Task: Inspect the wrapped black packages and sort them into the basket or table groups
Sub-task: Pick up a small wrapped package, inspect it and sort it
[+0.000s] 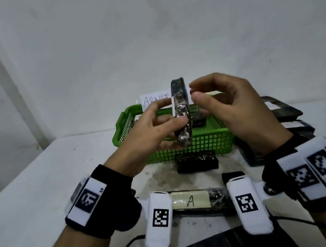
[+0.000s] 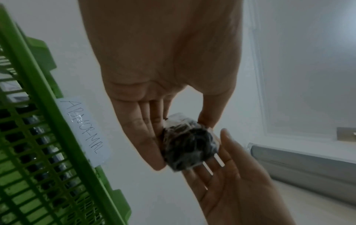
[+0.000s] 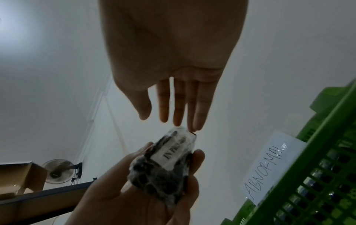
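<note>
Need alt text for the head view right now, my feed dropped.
The left hand grips a wrapped black package upright above the green basket, while the right hand hovers open beside it. More black packages lie on the white table, one labelled A.

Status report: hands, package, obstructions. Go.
Left hand grips wrapped black package, held upright over green basket. Right hand open beside it, fingertips near its top. Nothing in the way.

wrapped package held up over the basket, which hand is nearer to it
Left. The left hand grips the wrapped package; the right hand is beside it on the right, fingers straight, fingertips at its top end.
</note>
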The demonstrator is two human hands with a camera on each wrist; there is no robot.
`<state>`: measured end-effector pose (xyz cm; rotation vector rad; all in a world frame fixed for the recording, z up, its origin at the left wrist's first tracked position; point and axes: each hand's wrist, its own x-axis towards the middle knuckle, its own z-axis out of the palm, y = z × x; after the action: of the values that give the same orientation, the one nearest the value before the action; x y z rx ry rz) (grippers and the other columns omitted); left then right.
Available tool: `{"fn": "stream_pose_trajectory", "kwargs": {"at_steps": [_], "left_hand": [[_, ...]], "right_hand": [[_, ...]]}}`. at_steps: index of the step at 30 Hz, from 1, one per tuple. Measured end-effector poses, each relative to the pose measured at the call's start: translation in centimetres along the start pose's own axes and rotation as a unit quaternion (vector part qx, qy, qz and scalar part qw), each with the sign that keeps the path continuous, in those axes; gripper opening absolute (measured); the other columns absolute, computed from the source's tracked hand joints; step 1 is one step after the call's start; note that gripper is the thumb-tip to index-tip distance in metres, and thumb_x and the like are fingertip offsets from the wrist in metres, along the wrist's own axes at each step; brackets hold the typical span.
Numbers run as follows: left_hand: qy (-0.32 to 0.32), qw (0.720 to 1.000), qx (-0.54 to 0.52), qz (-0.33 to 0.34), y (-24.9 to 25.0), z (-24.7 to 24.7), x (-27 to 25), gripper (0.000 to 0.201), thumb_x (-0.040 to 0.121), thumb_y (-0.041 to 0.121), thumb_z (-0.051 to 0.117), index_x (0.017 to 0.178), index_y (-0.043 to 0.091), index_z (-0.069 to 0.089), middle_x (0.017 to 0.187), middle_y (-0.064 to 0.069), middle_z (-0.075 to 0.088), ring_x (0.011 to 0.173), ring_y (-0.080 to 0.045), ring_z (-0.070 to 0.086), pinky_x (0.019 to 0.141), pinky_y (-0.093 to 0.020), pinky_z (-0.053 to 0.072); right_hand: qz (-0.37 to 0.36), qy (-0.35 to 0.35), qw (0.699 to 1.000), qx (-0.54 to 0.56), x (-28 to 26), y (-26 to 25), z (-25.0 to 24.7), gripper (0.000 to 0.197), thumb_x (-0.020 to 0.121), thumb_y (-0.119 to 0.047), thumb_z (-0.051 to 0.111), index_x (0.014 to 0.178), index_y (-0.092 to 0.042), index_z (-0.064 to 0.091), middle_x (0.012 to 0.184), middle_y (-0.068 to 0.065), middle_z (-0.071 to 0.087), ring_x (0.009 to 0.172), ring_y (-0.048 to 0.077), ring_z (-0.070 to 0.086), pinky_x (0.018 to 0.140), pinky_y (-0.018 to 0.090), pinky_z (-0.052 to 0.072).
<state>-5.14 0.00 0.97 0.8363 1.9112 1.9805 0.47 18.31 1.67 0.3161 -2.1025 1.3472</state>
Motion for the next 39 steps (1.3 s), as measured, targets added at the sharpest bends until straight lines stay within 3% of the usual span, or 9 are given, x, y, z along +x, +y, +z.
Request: {"fn": "stream_pose_trajectory", "kwargs": {"at_steps": [3,8,13,15,20,25,30,36,39], "left_hand": [[-0.043,0.999,0.011,0.009,0.2,0.5,-0.4,0.050,0.083,0.010,0.070,0.128,0.012,0.050,0.102,-0.005,0.077,0.087,-0.017,0.075,0.065,-0.028,0.060],[-0.063,0.995,0.077,0.026,-0.2,0.7,-0.4,0.035,0.087,0.008,0.070,0.116,0.012,0.052,0.094,-0.006,0.076,0.085,-0.015,0.071,0.069,-0.028,0.057],[-0.049,0.990,0.122,0.052,-0.6,0.7,-0.2,0.028,0.091,0.014,0.069,0.114,0.012,0.052,0.087,0.002,0.076,0.085,-0.015,0.072,0.071,-0.026,0.055],[-0.042,0.986,0.142,0.070,-0.7,0.5,-0.2,0.029,0.091,0.013,0.070,0.114,0.011,0.052,0.100,-0.006,0.076,0.095,-0.023,0.073,0.079,-0.030,0.058],[0.007,0.971,0.177,0.160,-0.5,0.0,0.2,0.032,0.088,0.009,0.073,0.112,0.017,0.053,0.105,-0.001,0.073,0.096,-0.013,0.071,0.079,-0.022,0.053],[0.017,0.961,0.193,0.197,-0.8,-0.5,0.4,0.032,0.087,0.005,0.072,0.112,0.016,0.055,0.115,-0.001,0.065,0.113,-0.015,0.064,0.094,-0.036,0.057],[0.022,0.957,0.202,0.205,-1.3,-0.6,0.6,0.031,0.085,0.002,0.073,0.107,0.019,0.060,0.112,-0.001,0.063,0.113,-0.015,0.063,0.098,-0.039,0.056],[0.096,0.953,0.209,0.199,-1.4,-0.4,0.8,0.029,0.089,0.013,0.072,0.112,0.025,0.059,0.120,0.000,0.061,0.116,-0.011,0.061,0.092,-0.032,0.057],[0.132,0.974,0.158,0.098,-0.8,-0.3,0.6,0.027,0.094,0.036,0.064,0.117,0.023,0.056,0.111,0.000,0.067,0.098,-0.015,0.069,0.080,-0.034,0.060]], "right_hand": [[0.076,-0.034,0.996,0.027,0.2,0.8,-0.3,0.067,0.072,-0.054,0.076,0.133,-0.029,0.060,0.118,-0.001,0.074,0.105,0.012,0.073,0.095,0.044,0.057],[0.082,-0.045,0.994,0.060,0.0,0.2,-0.4,0.042,0.083,-0.010,0.080,0.123,-0.014,0.065,0.094,0.008,0.079,0.089,0.024,0.077,0.091,0.047,0.058],[0.070,-0.035,0.997,0.014,-0.1,-0.3,-0.1,0.042,0.082,-0.010,0.082,0.120,-0.018,0.065,0.093,0.005,0.079,0.085,0.022,0.077,0.092,0.051,0.058],[0.081,-0.056,0.994,0.044,-0.2,-0.6,-0.2,0.044,0.082,-0.012,0.082,0.121,-0.018,0.063,0.100,0.004,0.079,0.091,0.020,0.077,0.096,0.052,0.056],[0.075,-0.101,0.979,0.162,-0.3,-1.4,-0.9,0.035,0.087,-0.028,0.067,0.121,-0.018,0.065,0.117,0.003,0.073,0.115,0.022,0.069,0.102,0.055,0.052],[0.043,-0.097,0.968,0.228,-0.3,-0.8,-0.5,0.018,0.085,-0.014,0.064,0.102,-0.016,0.069,0.108,0.007,0.073,0.103,0.021,0.071,0.084,0.039,0.060],[0.048,-0.043,0.966,0.249,-0.1,-0.3,0.4,0.018,0.074,-0.004,0.060,0.067,-0.021,0.062,0.082,0.005,0.069,0.082,0.018,0.069,0.071,0.036,0.061],[0.008,0.001,0.966,0.258,0.0,-0.1,0.6,0.016,0.077,-0.002,0.061,0.074,-0.019,0.062,0.090,0.003,0.074,0.088,0.020,0.071,0.073,0.036,0.061],[-0.044,0.022,0.976,0.212,0.0,-0.1,0.3,0.018,0.076,-0.004,0.071,0.083,-0.019,0.066,0.097,0.001,0.075,0.096,0.018,0.072,0.083,0.036,0.059]]}}
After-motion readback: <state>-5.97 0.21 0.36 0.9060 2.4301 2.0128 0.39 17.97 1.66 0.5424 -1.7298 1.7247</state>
